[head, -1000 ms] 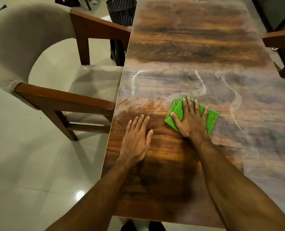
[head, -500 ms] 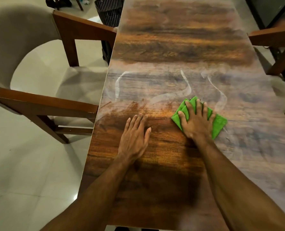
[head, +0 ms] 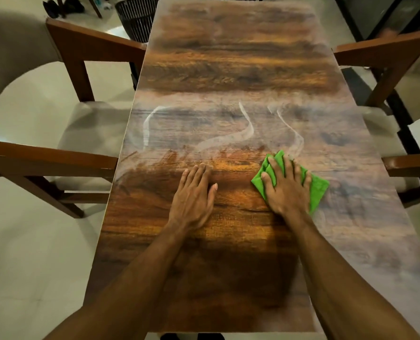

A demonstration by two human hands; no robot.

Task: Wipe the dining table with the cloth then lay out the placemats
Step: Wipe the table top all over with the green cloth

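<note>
Cloth (head: 318,192), green and folded, lies flat on the dining table (head: 228,69), right of centre in the near half. The right hand (head: 286,187) covers it, fingers spread and pressing it down. The left hand (head: 194,192) rests flat on bare wood just left of it, fingers pressed together, thumb out, bracing. White smear lines (head: 248,128) curl just beyond the cloth, and a hazy film dulls the far and right parts. Wiping well likely means a flat palm and overlapping strokes carried across those smears to every edge. A left chair (head: 93,126) and a right chair (head: 385,50) flank the table; no placemats show.
</note>
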